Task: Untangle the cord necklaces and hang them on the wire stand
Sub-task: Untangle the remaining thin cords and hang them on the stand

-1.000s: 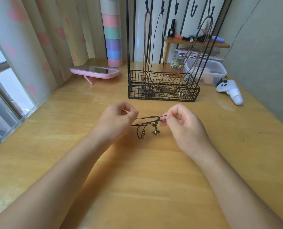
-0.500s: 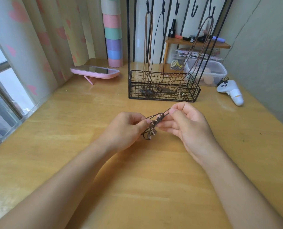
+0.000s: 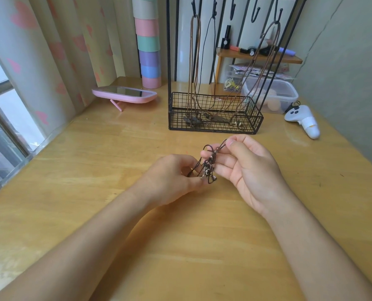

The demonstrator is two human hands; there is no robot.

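Between curled fingers (image 3: 224,159), tangled dark cord (image 3: 207,169)

Wire stand (image 3: 213,126) top cropped; cord tangle (image 3: 208,170) partly behind left fingers (image 3: 180,164).

I can read no text, label or number from here; the papers (image 3: 251,69) under the shelf (image 3: 289,60) are too blurred

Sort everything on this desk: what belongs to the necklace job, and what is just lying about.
Job: tangled necklace, pinched by left hand and right hand; wire stand; hung necklaces.
Lying about: pink mirror; white controller; plastic tub; pastel stack.
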